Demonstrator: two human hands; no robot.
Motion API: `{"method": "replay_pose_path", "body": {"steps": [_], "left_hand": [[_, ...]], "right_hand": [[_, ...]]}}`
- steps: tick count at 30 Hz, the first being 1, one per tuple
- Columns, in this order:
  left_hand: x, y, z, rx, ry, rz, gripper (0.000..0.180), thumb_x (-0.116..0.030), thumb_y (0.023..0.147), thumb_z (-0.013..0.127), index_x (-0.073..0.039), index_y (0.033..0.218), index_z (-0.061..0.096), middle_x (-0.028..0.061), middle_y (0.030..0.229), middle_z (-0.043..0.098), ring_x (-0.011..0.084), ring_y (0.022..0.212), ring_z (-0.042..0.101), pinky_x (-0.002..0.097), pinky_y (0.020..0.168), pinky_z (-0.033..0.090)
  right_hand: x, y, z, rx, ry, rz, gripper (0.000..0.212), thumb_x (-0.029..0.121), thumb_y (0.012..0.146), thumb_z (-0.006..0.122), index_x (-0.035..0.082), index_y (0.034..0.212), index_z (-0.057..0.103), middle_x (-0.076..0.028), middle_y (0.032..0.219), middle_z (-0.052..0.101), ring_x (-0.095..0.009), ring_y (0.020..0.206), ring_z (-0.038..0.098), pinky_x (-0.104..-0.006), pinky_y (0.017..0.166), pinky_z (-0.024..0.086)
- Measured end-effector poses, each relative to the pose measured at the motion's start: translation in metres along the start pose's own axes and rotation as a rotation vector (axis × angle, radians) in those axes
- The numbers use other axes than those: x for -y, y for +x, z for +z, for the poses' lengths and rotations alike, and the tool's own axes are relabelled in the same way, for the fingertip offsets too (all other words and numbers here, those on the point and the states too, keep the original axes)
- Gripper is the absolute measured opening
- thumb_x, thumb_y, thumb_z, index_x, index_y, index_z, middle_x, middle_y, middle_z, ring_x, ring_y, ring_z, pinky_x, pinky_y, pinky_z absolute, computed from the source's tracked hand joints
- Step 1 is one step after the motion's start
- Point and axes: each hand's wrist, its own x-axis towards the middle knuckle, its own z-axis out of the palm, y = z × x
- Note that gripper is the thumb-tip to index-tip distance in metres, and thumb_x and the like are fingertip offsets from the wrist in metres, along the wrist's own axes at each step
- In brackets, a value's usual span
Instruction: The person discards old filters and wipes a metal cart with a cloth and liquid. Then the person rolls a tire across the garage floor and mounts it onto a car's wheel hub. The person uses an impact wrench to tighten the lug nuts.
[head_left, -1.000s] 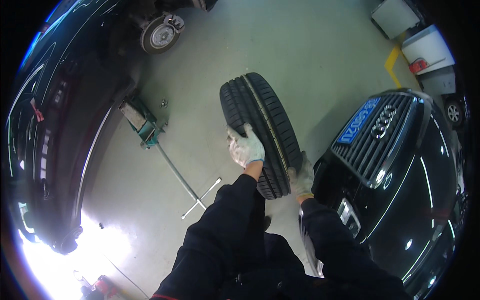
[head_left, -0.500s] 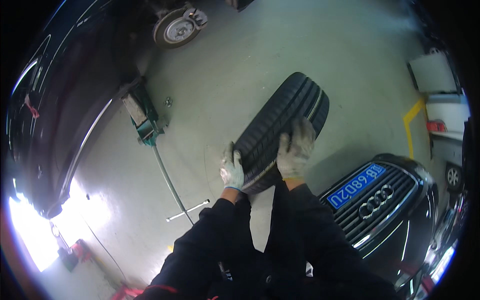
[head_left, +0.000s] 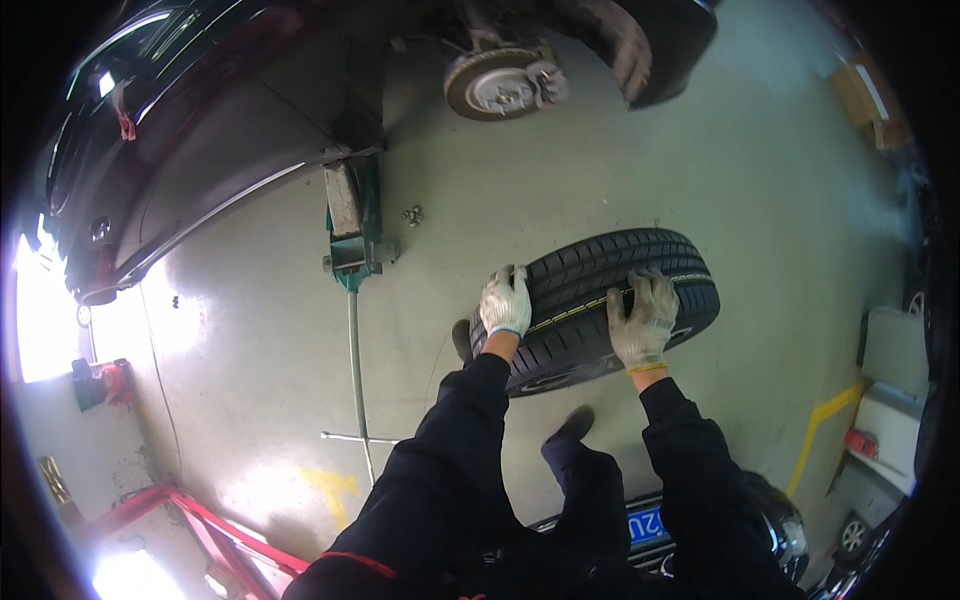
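Observation:
A black car wheel with its tyre [head_left: 600, 280] stands on its tread in front of me, lying crosswise in the view. My left hand [head_left: 506, 303], in a whitish knit glove, lies over the left end of the tread, fingers together. The right hand [head_left: 643, 318], in a similar but dirtier glove, rests on the tread near its close edge, thumb apart from the fingers. Neither hand wraps round the tyre. Beyond it, a bare brake disc [head_left: 500, 95] with caliper shows under the raised dark car [head_left: 230, 190]. A green floor jack [head_left: 352, 250] stands at that car's sill.
Small metal pieces, perhaps wheel nuts [head_left: 413, 215], lie beside the jack. A cross wrench [head_left: 340, 436] lies by the jack's long handle [head_left: 357, 380]. Another dark car [head_left: 785, 515] is close behind me. A red metal frame [head_left: 215, 530] stands at lower left, shelving [head_left: 895, 350] at right.
The tyre has swung from a steep slant to nearly crosswise, with both hands still on it. My view has turned, so the jack and brake disc appear farther right.

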Motion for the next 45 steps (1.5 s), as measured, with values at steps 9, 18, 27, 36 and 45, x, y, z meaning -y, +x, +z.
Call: {"method": "replay_pose_path", "body": {"steps": [9, 18, 27, 36, 45], "left_hand": [[0.106, -0.057, -0.012, -0.298, -0.166, -0.278, 0.051, -0.04, 0.111, 0.055, -0.006, 0.149, 0.062, 0.023, 0.146, 0.065, 0.0416, 0.137, 0.059, 0.0493, 0.119, 0.044], [0.137, -0.098, 0.091, 0.054, -0.399, -0.729, 0.05, -0.049, 0.11, 0.057, -0.01, 0.138, 0.071, 0.0207, 0.141, 0.066, 0.0398, 0.13, 0.064, 0.0478, 0.112, 0.05], [0.132, -0.09, 0.065, 0.267, -0.471, -0.826, 0.06, -0.056, 0.105, 0.056, -0.011, 0.142, 0.07, 0.0227, 0.149, 0.064, 0.0429, 0.134, 0.065, 0.0494, 0.113, 0.051], [0.179, -0.149, -0.114, 0.283, -0.481, -0.527, 0.056, -0.052, 0.106, 0.052, -0.011, 0.139, 0.073, 0.0203, 0.145, 0.069, 0.0394, 0.136, 0.064, 0.0479, 0.116, 0.049], [0.313, -0.388, -0.19, -0.054, -0.48, -0.876, 0.058, -0.053, 0.101, 0.052, -0.009, 0.126, 0.08, 0.0224, 0.131, 0.076, 0.0405, 0.127, 0.07, 0.0507, 0.111, 0.054]], "right_hand": [[0.049, 0.156, 0.139, 0.368, -0.167, -0.22, 0.055, 0.056, 0.093, 0.07, 0.006, 0.115, 0.075, -0.016, 0.116, 0.069, -0.034, 0.112, 0.066, -0.0561, 0.097, 0.048], [0.058, 0.268, 0.366, 0.745, -0.144, -0.25, 0.074, 0.066, 0.103, 0.051, 0.006, 0.144, 0.065, -0.027, 0.143, 0.066, -0.046, 0.134, 0.062, -0.0561, 0.115, 0.049], [-0.091, 0.063, 0.282, 0.963, -0.179, -0.395, 0.063, 0.048, 0.11, 0.055, 0.003, 0.154, 0.053, -0.028, 0.152, 0.059, -0.049, 0.128, 0.063, -0.0601, 0.111, 0.048], [-0.082, -0.041, -0.074, 1.885, -0.621, -0.496, 0.051, 0.042, 0.112, 0.043, 0.007, 0.132, 0.074, -0.025, 0.138, 0.071, -0.044, 0.136, 0.061, -0.0509, 0.118, 0.046], [0.205, -0.023, -0.011, 1.36, 0.043, -0.333, 0.052, 0.049, 0.102, 0.061, 0.003, 0.118, 0.079, -0.026, 0.115, 0.078, -0.045, 0.112, 0.073, -0.0512, 0.098, 0.055]]}}
